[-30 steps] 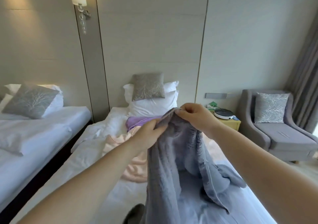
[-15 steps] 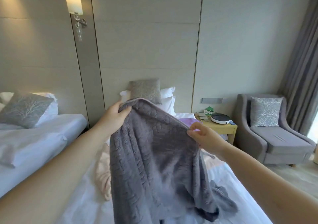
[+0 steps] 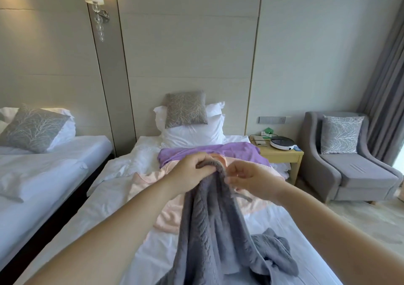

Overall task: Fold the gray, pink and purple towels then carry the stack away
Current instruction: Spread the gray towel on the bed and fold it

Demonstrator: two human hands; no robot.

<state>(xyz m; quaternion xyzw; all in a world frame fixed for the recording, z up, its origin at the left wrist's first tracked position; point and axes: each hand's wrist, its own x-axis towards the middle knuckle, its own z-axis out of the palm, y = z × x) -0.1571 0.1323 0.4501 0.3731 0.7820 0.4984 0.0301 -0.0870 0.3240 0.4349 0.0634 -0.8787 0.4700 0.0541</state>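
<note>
Up over the bed (image 3: 122,197), both hands hold the gray towel (image 3: 209,225) by its top edge. The left hand (image 3: 192,173) is closed on a bunched bit of that edge, fingers curled tight w/ the thumb pressed on the cloth. The right hand (image 3: 251,180) is just beside it, fingers bent and close together; it seems to pinch the edge next to the left hand (it's a bit blurry, so I can't tell how firm the pinch is). The rest of the gray towel hangs down between the two arms, and its low end lies in a rumpled heap on the white sheet, near the bottom of the view.

Behind the hands, the pink towel (image 3: 166,214) is spread flat on the bed, partly hidden by the gray one. Past that, the purple towel (image 3: 209,151) lies across the bed, touching the far edge of the pink one, right in front of the white pillows (image 3: 194,131) and the gray cushion (image 3: 185,109).

On the right, a small wood table (image 3: 282,153) stands by the bed w/ a round white thing (image 3: 282,142) on top. A gray armchair (image 3: 354,164) sits next to it, and a 2nd bed (image 3: 43,160) is on the left.
</note>
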